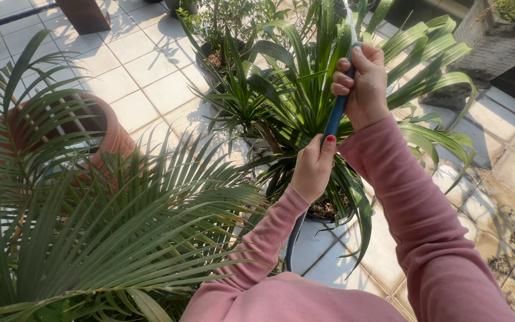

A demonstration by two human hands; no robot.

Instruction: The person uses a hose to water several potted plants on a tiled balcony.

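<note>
My right hand [363, 83] grips the upper end of a blue hose [334, 119], thumb over its tip, and a thin stream of water leaves the tip upward. My left hand [313, 167] holds the same hose lower down, its thumb resting on the hose. The hose runs down past my left forearm to the tiles. Both hands are over a long-leaved green plant [305, 89] in a dark pot [329, 214]. Both sleeves are pink.
A palm [90, 226] fills the lower left, beside a terracotta pot [111, 134]. Another dark potted plant [222, 53] stands farther back. Pale floor tiles [150, 65] lie around them. A stone block [496, 42] stands at the upper right.
</note>
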